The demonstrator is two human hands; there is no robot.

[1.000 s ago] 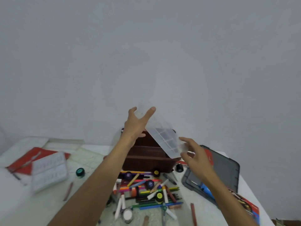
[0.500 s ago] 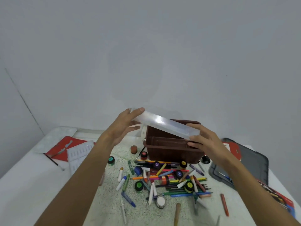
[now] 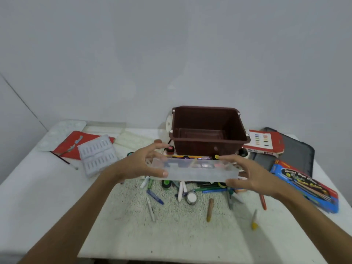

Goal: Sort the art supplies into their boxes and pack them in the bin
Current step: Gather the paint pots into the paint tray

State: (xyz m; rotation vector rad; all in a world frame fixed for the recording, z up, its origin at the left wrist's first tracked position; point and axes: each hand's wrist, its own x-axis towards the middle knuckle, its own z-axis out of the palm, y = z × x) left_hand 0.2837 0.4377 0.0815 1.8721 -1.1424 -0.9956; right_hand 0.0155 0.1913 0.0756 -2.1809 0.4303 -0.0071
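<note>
Gripping a long clear plastic box (image 3: pixel 194 169) by its two ends, we are holding it level in the air above a heap of coloured markers, pencils and small paint pots (image 3: pixel 207 186), just on the near side of the dark brown rectangular plastic bin (image 3: pixel 207 130). Our left hand (image 3: pixel 142 165) is clamping the left end, thumb along the near wall and fingers hooked over the far edge. Our right hand (image 3: pixel 247 176) is clamping the right end the same way. Blurred colours are showing through the box's walls, and we cannot tell whether they lie inside it or beneath it.

The bin is standing open at the far middle of the white table (image 3: pixel 38 197). On the pale speckled mat (image 3: pixel 171 235) nearer to us, a blue marker (image 3: pixel 155 197), a white-lidded paint pot (image 3: pixel 191 197), a brown crayon (image 3: pixel 210 209) and a yellow-tipped white stick (image 3: pixel 254 220) are lying apart from one another.

At the right, a blue printed cardboard box (image 3: pixel 304 185) is lying near a red cardboard box with colour swatches (image 3: pixel 264 142) and a dark grey case (image 3: pixel 297 151). At the left, a white moulded plastic tray (image 3: pixel 98 155) is overlapping a red folder (image 3: pixel 76 141), with a white paint palette (image 3: pixel 62 130) beyond.
</note>
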